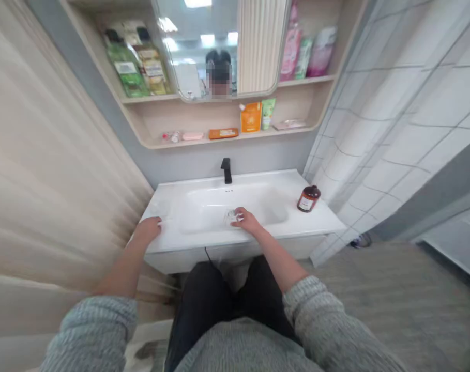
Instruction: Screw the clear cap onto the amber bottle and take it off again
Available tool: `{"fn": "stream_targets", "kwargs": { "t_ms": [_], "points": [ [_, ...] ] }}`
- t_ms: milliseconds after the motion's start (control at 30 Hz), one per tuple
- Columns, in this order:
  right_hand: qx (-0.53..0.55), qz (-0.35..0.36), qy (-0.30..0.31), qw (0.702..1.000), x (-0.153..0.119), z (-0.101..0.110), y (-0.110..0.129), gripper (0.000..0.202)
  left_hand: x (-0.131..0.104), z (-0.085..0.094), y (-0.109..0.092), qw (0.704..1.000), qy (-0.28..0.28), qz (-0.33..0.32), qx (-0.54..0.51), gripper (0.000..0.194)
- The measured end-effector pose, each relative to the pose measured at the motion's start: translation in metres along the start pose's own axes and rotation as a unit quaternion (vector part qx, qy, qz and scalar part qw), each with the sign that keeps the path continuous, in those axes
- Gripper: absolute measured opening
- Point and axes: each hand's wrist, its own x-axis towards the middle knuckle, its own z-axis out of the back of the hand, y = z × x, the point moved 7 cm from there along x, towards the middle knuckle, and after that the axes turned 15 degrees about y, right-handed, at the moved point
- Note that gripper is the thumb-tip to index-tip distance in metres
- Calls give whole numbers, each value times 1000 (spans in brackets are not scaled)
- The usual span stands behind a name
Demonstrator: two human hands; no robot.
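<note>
Head view: the right hand (247,222) has its thumb and fingers pinched on a clear piece (231,216), over the front part of the white basin (203,206). The piece is small, see-through and shiny, with pale glints (its exact shape is too blurred to tell). The left hand (151,228) lies at the left edge of the worktop (316,227), fingers curled in; whether they grip anything I cannot tell. A faint clear shape (162,208) lies just beyond them, its outline barely readable.

Behind the basin stands a black tap (227,171). To its right, on the worktop, a brown bottle (308,199) stands upright, dark-topped and white-labelled.

Above, the cabinet (153,143) holds more containers. On its left shelf are a green bottle (128,72) with green liquid and, just beside it, a yellow bottle (152,67) with yellowish liquid, both dark-capped. Pink bottles stand on the right shelf. Along the bottom shelf, an orange pouch (251,118) stands beside a green tube (267,113); their contents are hidden.
</note>
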Motion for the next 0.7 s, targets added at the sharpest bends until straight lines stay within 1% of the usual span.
{"fn": "stream_targets", "kwargs": {
  "t_ms": [67,100,133,167,200,233,300,333,400,467,500,567,700],
  "points": [
    [-1,1,-4,1000,0,0,0,60,-5,7,-4,999,-45,-5,-24,45],
    [1,2,-5,1000,0,0,1,60,-8,12,-10,997,-66,-17,-43,42],
    [3,3,-5,1000,0,0,1,59,-11,18,-20,993,-86,-36,-67,40],
    [6,4,-3,1000,1,-1,1,59,-15,26,-34,988,-107,-60,-96,37],
    [10,6,1,1000,1,-1,2,59,-20,35,-51,978,-131,-90,-131,37],
    [14,9,4,1000,1,-1,3,60,-25,44,-74,966,-143,-134,-170,38],
    [17,14,7,1000,0,-1,4,63,-33,60,-119,937,-147,-198,-249,44],
    [16,16,8,1000,0,-1,5,64,-36,66,-144,927,-131,-227,-269,46],
    [7,17,7,1000,0,-1,6,65,-41,74,-188,919,-106,-272,-265,39],
    [-3,20,8,1000,-1,-2,7,65,-43,78,-222,914,-84,-308,-252,31],
    [-8,23,8,1000,-1,-2,7,65,-43,79,-233,911,-79,-319,-249,28],
    [-14,30,10,999,-1,-3,7,66,-40,80,-247,908,-76,-325,-255,26],
    [-17,37,9,999,-2,-4,7,68,-34,80,-258,913,-83,-311,-252,26]
  ]
}}
